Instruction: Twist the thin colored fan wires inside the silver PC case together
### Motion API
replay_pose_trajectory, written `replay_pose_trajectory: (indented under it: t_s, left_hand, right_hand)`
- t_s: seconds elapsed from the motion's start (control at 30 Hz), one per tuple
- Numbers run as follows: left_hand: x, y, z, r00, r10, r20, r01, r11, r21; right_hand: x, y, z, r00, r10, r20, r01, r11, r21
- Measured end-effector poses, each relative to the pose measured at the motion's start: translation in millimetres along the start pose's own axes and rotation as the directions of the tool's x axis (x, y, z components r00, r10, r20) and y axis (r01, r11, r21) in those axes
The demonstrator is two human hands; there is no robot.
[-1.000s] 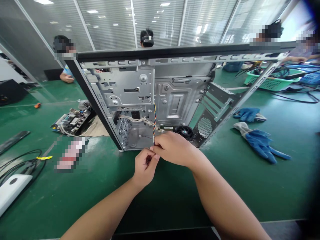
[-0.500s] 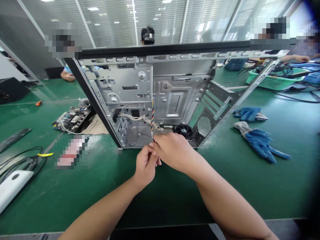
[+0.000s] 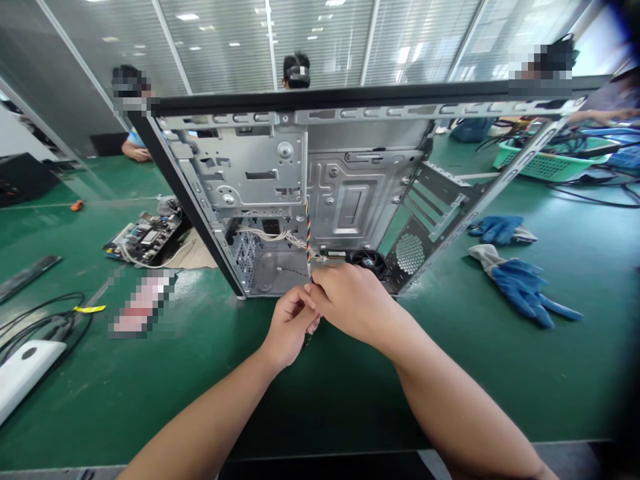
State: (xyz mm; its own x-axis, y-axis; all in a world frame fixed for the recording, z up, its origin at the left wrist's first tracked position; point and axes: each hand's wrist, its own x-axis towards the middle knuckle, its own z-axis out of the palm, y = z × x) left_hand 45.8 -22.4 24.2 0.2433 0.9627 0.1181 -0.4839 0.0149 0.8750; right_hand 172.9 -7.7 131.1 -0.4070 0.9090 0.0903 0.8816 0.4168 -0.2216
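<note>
An open metal computer case stands on the green table. From its drive bay a twisted multicoloured cable runs down to my hands at the front edge. My right hand is closed around the cable's lower end. Touching it from the left, my left hand pinches the same cable, a short piece of which shows below the fingers. The connector is mostly hidden by the fingers. Behind my right hand, a black fan sits at the case bottom, near pale wires.
Blue gloves and a green basket of cables lie right. On the left are a circuit board, a blurred pink item, black cables and a white power strip. Several people are beyond the case.
Both hands have shifted slightly, with the cable's lower part moving a little right. A short cable piece now shows below my left fingers.
</note>
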Motion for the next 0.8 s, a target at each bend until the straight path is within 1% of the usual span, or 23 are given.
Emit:
replay_pose_trajectory:
  t_s: [0.07, 0.13, 0.23, 0.3, 0.43, 0.5, 0.7, 0.8]
  left_hand:
    - [-1, -3, -5.4, 0.998, 0.052, -0.027, -0.050, 0.995, 0.086]
    - [-1, -5, -10.4, 0.995, 0.093, -0.033, -0.087, 0.985, 0.149]
    - [-2, -9, -15.5, 0.988, 0.155, -0.024, -0.146, 0.967, 0.210]
    - [-2, -10, -16.9, 0.982, 0.188, -0.038, -0.174, 0.956, 0.236]
    - [-1, -9, -16.6, 0.977, 0.182, -0.106, -0.159, 0.967, 0.198]
    - [0, -8, -15.9, 0.978, 0.173, -0.114, -0.151, 0.972, 0.179]
    - [-1, -7, -15.1, 0.972, 0.225, -0.075, -0.206, 0.958, 0.201]
    - [-1, -8, -16.2, 0.979, 0.198, -0.044, -0.185, 0.963, 0.196]
  right_hand:
    - [0, -1, 1, 1.000, 0.018, -0.016, -0.017, 0.999, 0.030]
    - [-1, -3, 1, 0.999, 0.023, -0.038, -0.021, 0.999, 0.048]
    - [-2, -6, -1, 0.998, 0.024, -0.052, -0.022, 0.999, 0.047]
    - [-3, -8, -1, 0.998, 0.026, -0.049, -0.024, 0.999, 0.042]
    - [-3, -8, 1, 0.997, 0.010, -0.076, -0.008, 1.000, 0.021]
    - [-3, -7, 3, 0.997, 0.008, -0.083, -0.008, 1.000, 0.003]
    - [-3, -9, -1, 0.999, 0.046, -0.005, -0.046, 0.999, -0.025]
    - [-4, -11, -3, 0.999, 0.047, 0.010, -0.046, 0.998, -0.045]
